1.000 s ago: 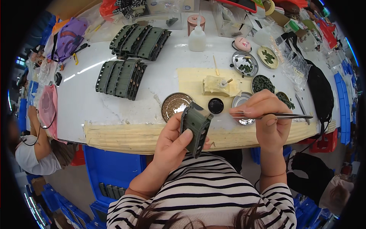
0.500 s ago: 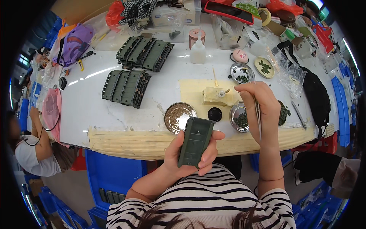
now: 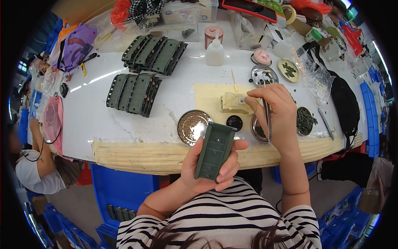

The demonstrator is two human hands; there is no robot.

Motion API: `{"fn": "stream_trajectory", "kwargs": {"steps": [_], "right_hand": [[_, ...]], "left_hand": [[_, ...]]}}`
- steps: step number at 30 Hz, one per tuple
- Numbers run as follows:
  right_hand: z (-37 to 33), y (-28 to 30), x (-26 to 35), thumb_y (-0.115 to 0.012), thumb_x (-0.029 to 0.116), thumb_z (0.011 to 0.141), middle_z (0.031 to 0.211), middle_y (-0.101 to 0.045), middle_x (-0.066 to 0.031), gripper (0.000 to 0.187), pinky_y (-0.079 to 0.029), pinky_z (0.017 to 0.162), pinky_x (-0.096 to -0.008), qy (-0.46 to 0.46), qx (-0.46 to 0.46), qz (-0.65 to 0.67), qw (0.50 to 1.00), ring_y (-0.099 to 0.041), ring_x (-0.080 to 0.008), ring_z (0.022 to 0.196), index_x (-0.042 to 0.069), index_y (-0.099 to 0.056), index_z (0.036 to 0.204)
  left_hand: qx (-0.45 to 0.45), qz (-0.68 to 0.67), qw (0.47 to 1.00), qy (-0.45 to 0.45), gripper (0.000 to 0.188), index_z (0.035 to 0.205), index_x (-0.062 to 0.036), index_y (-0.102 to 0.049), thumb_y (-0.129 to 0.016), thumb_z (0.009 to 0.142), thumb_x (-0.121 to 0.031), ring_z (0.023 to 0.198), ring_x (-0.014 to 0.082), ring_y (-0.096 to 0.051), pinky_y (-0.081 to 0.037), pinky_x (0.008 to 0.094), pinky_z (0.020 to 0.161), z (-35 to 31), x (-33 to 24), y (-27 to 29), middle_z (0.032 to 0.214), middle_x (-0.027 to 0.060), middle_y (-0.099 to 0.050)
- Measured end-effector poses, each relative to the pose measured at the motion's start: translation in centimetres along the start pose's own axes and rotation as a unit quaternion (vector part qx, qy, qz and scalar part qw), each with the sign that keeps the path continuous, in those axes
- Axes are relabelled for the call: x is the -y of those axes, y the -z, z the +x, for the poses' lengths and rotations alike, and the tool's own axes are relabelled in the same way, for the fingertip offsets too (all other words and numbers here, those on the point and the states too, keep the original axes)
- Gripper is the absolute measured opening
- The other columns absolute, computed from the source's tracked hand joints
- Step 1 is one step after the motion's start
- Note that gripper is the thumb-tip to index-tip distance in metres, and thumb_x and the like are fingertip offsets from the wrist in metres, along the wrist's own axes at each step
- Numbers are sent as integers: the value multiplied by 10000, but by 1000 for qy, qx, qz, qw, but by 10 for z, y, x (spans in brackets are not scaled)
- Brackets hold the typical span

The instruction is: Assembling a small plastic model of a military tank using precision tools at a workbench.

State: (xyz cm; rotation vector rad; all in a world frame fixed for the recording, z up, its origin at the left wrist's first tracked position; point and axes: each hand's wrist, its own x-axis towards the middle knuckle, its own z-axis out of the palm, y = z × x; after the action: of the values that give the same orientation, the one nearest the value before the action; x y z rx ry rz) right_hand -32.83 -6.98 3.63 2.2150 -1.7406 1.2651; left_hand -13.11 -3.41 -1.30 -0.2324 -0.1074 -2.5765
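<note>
My left hand (image 3: 226, 168) is wrapped round a dark green rectangular plastic part (image 3: 214, 151), tilted with its recessed inner side upward. Metal tweezers (image 3: 268, 120) are held in my right hand (image 3: 280, 112), their length running along the palm. Its thumb and fingertip come together at the white nozzle-like top of a block wrapped in yellowish tape (image 3: 232, 103). Whether they grip the small stick there is hidden by the fingers. Below the block lies a round black cap (image 3: 234, 123). A metal dish of small brown pieces (image 3: 192, 125) is just left of the green part.
Two stacks of curved green parts (image 3: 133, 93) stand at left. Near my right hand are a dish of dark green bits (image 3: 306, 120), another metal dish (image 3: 264, 75) and a pale lid with green pieces (image 3: 289, 70). A white squeeze bottle (image 3: 215, 53) stands farther back.
My right hand has moved left and slightly down to the taped block, the tweezers still in it. The left hand keeps the green part, tilted a little differently.
</note>
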Motion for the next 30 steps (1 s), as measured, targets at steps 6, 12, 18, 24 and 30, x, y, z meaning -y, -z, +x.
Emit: {"fn": "stream_trajectory", "kwargs": {"steps": [6,12,18,24,30], "right_hand": [[1,5,7,-750,28,680,736,-584,-87,165,-457,653,-329,2,-41,5,999,-563,-261,740,34,-647,809],[-4,21,31,-767,4,646,798,-611,-87,225,-467,677,-331,31,-80,100,991,-591,-248,774,47,-668,844],[-7,12,36,-788,33,595,784,-605,-78,268,-469,667,-328,66,-48,130,988,-589,-244,752,44,-661,831],[-5,6,38,-790,38,569,760,-599,-73,291,-473,658,-326,94,-56,108,988,-589,-244,748,49,-659,828],[-5,7,39,-782,22,587,770,-601,-75,276,-478,660,-329,95,-54,105,988,-592,-247,752,55,-660,832]], "left_hand": [[-16,2,1000,-4,822,1387,101,-251,-297,945,-591,653,128,-455,-423,268,490,-1,1,0,786,67,-482],[-48,7,999,-2,811,1388,100,-257,-288,949,-582,655,131,-459,-422,270,500,-1,2,-3,788,67,-479],[-78,40,996,14,826,1385,58,-293,-297,925,-628,629,129,-413,-403,256,469,1,5,-6,763,56,-450],[-85,42,995,19,803,1365,24,-334,-287,920,-643,628,131,-414,-406,259,465,1,5,-7,763,55,-447],[-79,36,996,15,810,1368,29,-326,-281,920,-644,632,131,-415,-408,257,467,0,5,-5,767,57,-452]]}}
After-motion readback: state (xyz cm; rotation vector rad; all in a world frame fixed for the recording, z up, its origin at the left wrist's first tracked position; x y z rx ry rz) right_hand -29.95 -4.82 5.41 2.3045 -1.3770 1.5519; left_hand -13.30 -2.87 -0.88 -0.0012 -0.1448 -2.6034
